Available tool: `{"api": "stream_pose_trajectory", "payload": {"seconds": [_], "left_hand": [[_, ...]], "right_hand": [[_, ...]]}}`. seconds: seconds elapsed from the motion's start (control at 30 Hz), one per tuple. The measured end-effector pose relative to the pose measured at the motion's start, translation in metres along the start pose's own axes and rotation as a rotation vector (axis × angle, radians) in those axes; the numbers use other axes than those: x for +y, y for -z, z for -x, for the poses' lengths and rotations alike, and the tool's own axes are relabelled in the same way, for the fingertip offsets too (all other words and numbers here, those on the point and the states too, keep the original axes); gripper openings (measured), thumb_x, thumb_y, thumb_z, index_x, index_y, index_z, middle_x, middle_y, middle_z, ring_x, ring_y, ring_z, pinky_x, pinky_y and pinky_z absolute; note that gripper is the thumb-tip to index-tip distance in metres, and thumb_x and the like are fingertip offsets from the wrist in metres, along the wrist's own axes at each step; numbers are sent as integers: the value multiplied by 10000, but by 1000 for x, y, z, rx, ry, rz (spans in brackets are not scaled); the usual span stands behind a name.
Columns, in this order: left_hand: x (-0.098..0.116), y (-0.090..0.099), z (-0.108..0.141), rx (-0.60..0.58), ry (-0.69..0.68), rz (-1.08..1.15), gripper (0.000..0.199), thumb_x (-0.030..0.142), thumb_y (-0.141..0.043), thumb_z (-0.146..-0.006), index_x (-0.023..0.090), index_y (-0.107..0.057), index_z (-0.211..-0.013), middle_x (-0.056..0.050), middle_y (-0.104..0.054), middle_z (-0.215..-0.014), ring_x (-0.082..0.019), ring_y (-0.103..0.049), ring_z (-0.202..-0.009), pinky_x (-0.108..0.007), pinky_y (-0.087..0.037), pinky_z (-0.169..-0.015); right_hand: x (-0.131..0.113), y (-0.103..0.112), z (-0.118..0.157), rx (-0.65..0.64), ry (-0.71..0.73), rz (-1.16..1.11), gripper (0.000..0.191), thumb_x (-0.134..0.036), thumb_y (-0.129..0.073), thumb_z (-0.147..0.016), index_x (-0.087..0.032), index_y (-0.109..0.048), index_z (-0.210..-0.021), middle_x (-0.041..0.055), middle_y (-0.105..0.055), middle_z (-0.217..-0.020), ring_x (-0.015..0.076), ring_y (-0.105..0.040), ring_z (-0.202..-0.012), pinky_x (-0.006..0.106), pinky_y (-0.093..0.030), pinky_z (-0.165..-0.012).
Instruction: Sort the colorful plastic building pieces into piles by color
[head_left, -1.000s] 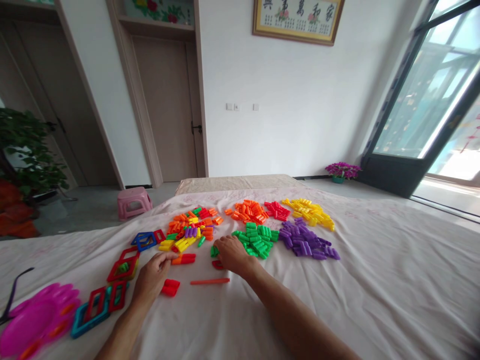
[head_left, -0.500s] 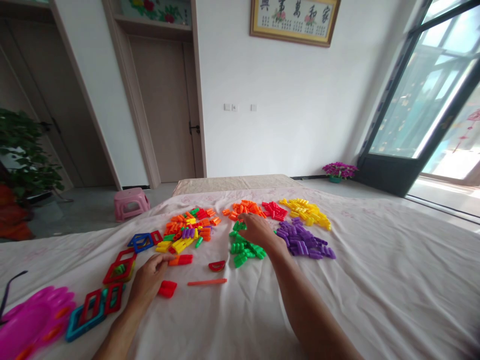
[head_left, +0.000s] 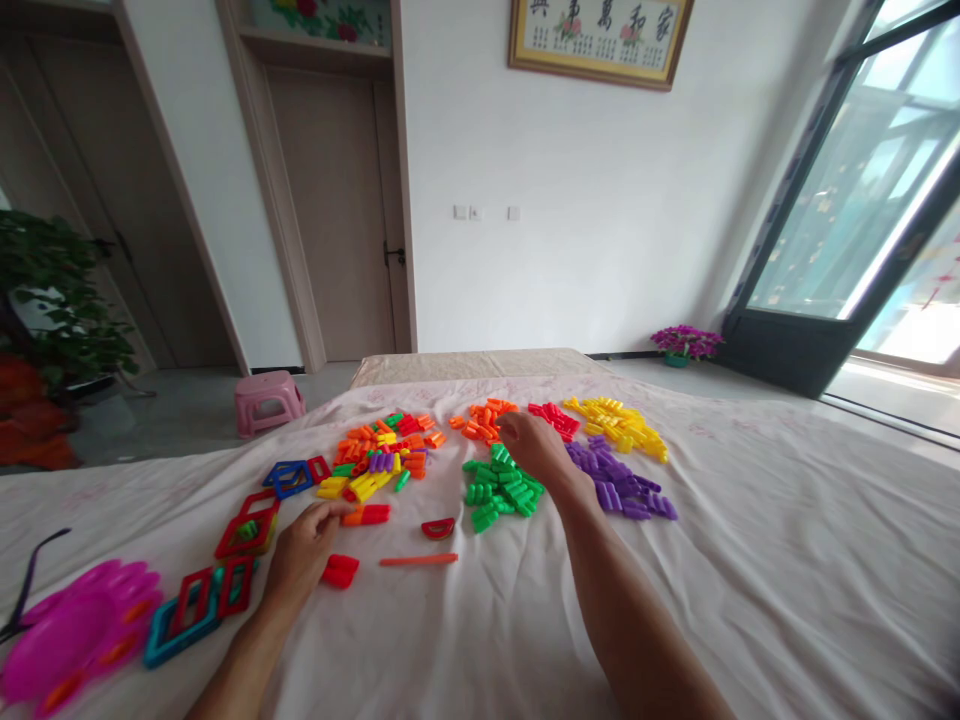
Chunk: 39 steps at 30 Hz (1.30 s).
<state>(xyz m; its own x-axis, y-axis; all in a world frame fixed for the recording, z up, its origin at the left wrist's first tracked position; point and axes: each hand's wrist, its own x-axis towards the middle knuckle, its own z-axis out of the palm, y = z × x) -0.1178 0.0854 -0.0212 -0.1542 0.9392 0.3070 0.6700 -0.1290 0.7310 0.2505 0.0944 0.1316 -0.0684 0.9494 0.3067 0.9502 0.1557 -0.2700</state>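
My left hand (head_left: 306,542) rests low over the cloth, thumb and fingers pinched at the left end of an orange-and-red plastic building block (head_left: 367,514). A red block (head_left: 341,571) lies just beside its wrist. Farther off, my right hand (head_left: 536,446) reaches between an orange pile (head_left: 480,420) and a red pile (head_left: 553,420) of blocks. Its fingers are curled downward, and whatever they hold is hidden. Green blocks (head_left: 501,488) lie under and left of that hand, purple blocks (head_left: 619,480) to its right. Yellow blocks (head_left: 621,425) lie beyond them.
A mixed heap of blocks (head_left: 386,450) lies beyond my left hand. Magnetic tile frames (head_left: 184,620) and a pink tray (head_left: 82,630) line the left side, with glasses (head_left: 34,590) at the edge. An orange stick (head_left: 418,560) and a red half-round piece (head_left: 437,529) lie mid-cloth.
My right hand has moved from above the green blocks to the right, toward the red pile. My left hand stays at the same block. The view has shifted slightly.
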Motion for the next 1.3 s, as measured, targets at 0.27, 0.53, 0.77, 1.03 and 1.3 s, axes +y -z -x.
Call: {"api": "stream_pose_trajectory", "payload": {"seconds": [0.27, 0.53, 0.77, 1.03, 1.3], "left_hand": [[2, 5, 0, 89, 98, 37, 280, 302, -515, -810, 255, -775, -901, -29, -801, -1022, -235, -728, -1001, -343, -558, -900], [-5, 8, -4, 214, 186, 61, 306, 247, -492, -793, 226, -777, -902, -52, -801, -982, -239, -728, -966, -347, -550, -870], [-1, 9, -5, 212, 198, 79, 297, 228, -495, -782, 225, -778, -873, -54, -799, -956, -241, -723, -938, -351, -537, -862], [5, 9, -4, 216, 201, 105, 297, 235, -489, -771, 219, -769, -869, -63, -796, -951, -256, -721, -937, -375, -537, -880], [8, 4, -1, 123, 98, 169, 351, 424, -515, -848, 230, -750, -1023, -51, -790, -1071, -244, -714, -1030, -346, -542, -917]], "right_hand": [[-60, -68, 14, -252, 403, -142, 369, -172, -586, -888, -215, -705, -1235, 82, -710, -1239, 225, -652, -1140, 297, -461, -972], [-111, -120, 1, -288, 528, -218, 492, -78, -495, -894, -213, -615, -1352, 86, -638, -1371, 214, -604, -1235, 322, -474, -1027], [-148, -137, -23, -344, 608, -9, 628, -32, -511, -880, -247, -451, -1467, 114, -544, -1442, 239, -615, -1183, 352, -534, -920], [-148, -136, -20, -303, 570, 113, 401, -127, -519, -919, -233, -588, -1300, 134, -593, -1317, 266, -678, -962, 384, -544, -771], [-139, -135, -19, -268, 193, -652, 110, -192, -678, -821, -188, -598, -897, -8, -657, -819, 146, -649, -737, 224, -480, -635]]}}
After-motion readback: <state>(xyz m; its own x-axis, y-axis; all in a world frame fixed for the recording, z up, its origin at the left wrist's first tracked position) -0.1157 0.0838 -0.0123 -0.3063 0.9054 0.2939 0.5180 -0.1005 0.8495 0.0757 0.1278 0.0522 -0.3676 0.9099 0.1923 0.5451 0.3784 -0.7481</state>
